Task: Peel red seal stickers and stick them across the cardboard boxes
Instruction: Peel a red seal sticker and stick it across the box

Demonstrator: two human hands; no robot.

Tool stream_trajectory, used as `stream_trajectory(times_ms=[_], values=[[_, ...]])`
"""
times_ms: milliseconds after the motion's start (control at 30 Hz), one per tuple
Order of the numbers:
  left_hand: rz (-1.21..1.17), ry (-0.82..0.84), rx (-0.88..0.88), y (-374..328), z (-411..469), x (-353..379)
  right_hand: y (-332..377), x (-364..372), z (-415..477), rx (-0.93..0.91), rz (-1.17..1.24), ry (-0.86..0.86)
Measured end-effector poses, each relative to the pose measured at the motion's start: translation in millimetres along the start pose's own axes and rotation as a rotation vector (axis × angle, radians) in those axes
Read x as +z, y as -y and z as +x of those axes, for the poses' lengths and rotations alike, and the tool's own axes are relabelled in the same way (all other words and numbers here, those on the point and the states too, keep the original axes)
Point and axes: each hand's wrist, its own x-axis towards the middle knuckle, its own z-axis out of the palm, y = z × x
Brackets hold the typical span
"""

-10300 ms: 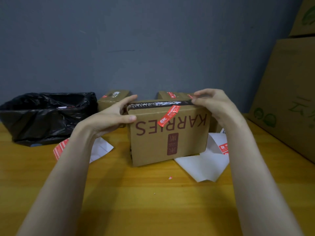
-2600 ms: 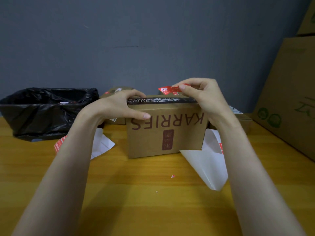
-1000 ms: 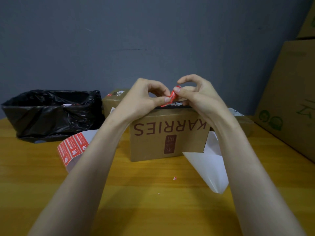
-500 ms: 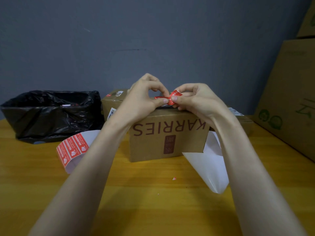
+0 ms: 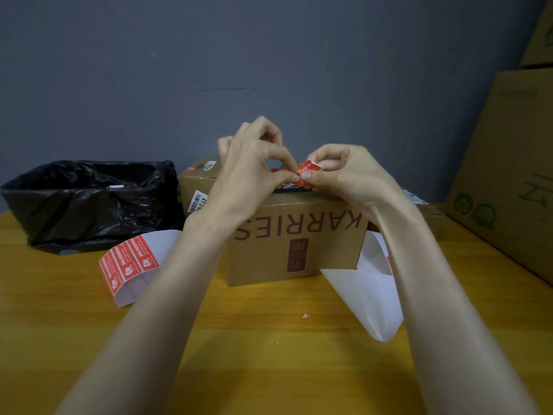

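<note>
Now, with fingers [image 5: 281, 152] of the left hand [image 5: 251, 175] and right hand [image 5: 347, 178] both pinching the red seal sticker [image 5: 310, 168] just above the cardboard box [image 5: 293, 253] on the bench [image 5: 269, 354], it looks best to uncurl it gently and lay it flat across the box top.

Your left grip [image 5: 248, 172] and right grip [image 5: 344, 178] are bare, both forearms [image 5: 167, 295] uncovered to the frame's edge; nails [image 5: 305, 175] look short and plain, perhaps.

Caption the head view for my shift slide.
Left hand and right hand pinch a red seal sticker above the KARRIES box on the wooden table.
</note>
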Motion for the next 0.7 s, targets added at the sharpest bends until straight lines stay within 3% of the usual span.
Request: stream_trajectory(times_ms=[700], values=[[0.105,-0.091,0.089,-0.9,-4.1,11.5,0.7,-5.1,0.2,0.006,-0.035,-0.028]])
